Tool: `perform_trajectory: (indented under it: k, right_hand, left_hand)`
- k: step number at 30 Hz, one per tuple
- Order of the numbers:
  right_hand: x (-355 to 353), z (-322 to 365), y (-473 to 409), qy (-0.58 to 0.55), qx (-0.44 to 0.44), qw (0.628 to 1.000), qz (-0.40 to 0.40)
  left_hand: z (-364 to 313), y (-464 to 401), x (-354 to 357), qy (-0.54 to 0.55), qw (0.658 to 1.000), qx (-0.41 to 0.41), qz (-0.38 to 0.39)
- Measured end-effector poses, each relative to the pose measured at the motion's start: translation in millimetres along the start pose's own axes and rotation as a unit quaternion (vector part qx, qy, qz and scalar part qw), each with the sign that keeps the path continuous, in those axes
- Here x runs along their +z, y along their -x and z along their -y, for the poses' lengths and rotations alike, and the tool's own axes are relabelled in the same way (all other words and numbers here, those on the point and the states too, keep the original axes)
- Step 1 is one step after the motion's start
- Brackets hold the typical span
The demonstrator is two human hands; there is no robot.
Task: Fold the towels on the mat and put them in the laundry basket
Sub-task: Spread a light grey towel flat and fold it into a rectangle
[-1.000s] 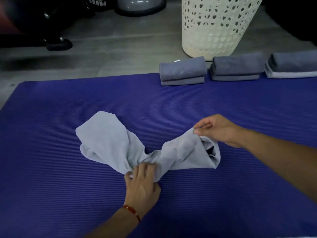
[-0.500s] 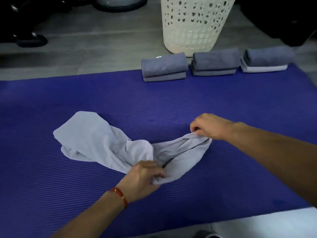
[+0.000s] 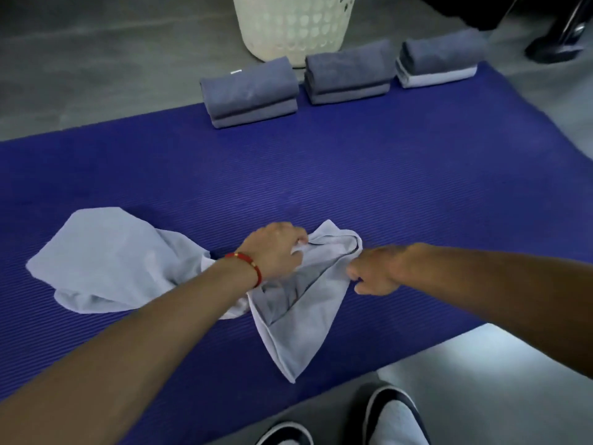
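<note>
A crumpled light grey towel (image 3: 106, 261) lies spread across the middle of the purple mat (image 3: 385, 187), one end bunched at the left, the other hanging toward the near edge. My left hand (image 3: 276, 248), with a red bracelet on the wrist, pinches the towel's upper edge. My right hand (image 3: 373, 274) grips the towel's right edge just beside it. Three folded towel stacks sit along the mat's far edge: left (image 3: 250, 91), middle (image 3: 348, 72), right (image 3: 439, 57). The cream laundry basket (image 3: 292, 24) stands on the floor behind them.
Grey floor surrounds the mat. My two shoes (image 3: 394, 415) show at the bottom edge, just off the mat. A dark chair base (image 3: 558, 46) stands at the far right.
My left hand moved up and right along the towel to its upper edge, close to my right hand. The towel's right part now hangs toward me. The view tilted down, showing my shoes.
</note>
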State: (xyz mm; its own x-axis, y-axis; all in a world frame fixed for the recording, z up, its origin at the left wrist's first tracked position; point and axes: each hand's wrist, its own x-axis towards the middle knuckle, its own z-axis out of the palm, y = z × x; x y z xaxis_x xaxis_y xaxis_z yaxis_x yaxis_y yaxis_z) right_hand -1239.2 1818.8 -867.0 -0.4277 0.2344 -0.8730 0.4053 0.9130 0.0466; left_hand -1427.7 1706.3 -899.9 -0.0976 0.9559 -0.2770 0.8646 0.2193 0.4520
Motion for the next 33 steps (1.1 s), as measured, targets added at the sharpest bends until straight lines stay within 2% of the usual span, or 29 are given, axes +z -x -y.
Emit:
perform_trajectory:
  k: [4, 7, 10, 12, 14, 17, 20, 23, 25, 27, 29, 33]
  right_hand:
    - [42.1, 37.0, 19.2, -0.107, -0.021, 0.991, -0.076]
    - [89.7, 81.5, 17.1, -0.203, 0.047, 0.964, -0.167]
    - [127.1, 127.5, 3.9, -0.318, 0.183, 0.898, -0.243]
    - [136.1, 157.6, -4.0, -0.381, 0.247, 0.839, -0.3]
    - [137.4, 185.4, -10.8, -0.414, 0.287, 0.797, -0.334]
    - [137.6, 220.3, -22.3, -0.436, 0.318, 0.764, -0.353]
    - [137.7, 234.2, -24.6, -0.465, 0.298, 0.74, -0.384]
    - [142.0, 213.7, -13.9, -0.476, 0.269, 0.707, -0.449]
    - [141.9, 170.0, -2.4, -0.534, 0.252, 0.677, -0.439]
    - [137.8, 111.0, 11.2, -0.613, 0.212, 0.631, -0.425]
    - [123.6, 49.8, 28.1, -0.589, 0.199, 0.64, -0.451]
    - [76.6, -49.0, 69.7, -0.514, 0.164, 0.707, -0.458]
  left_hand:
    - [3.7, -54.0, 4.8, 0.023, 0.999, 0.008, -0.026]
    - [1.4, -81.4, 12.8, 0.106, 0.993, -0.05, -0.03]
    - [4.6, -98.6, 26.9, 0.152, 0.982, -0.112, -0.013]
    - [6.1, -104.4, 34.7, 0.161, 0.98, -0.117, -0.017]
    - [6.6, -106.1, 38.4, 0.18, 0.976, -0.118, 0.003]
    - [9.8, -107.7, 39.0, 0.218, 0.969, -0.111, 0.038]
    - [16.9, -104.1, 32.9, 0.285, 0.952, -0.105, 0.027]
    - [20.9, -94.0, 10.7, 0.363, 0.926, -0.099, 0.0]
    - [23.3, -88.0, -13.5, 0.365, 0.928, -0.07, -0.034]
    - [23.4, -84.7, -44.5, 0.348, 0.934, -0.035, -0.079]
    - [22.7, -83.4, -80.4, 0.33, 0.936, -0.002, -0.125]
    - [16.5, -79.9, -151.9, 0.326, 0.915, 0.031, -0.236]
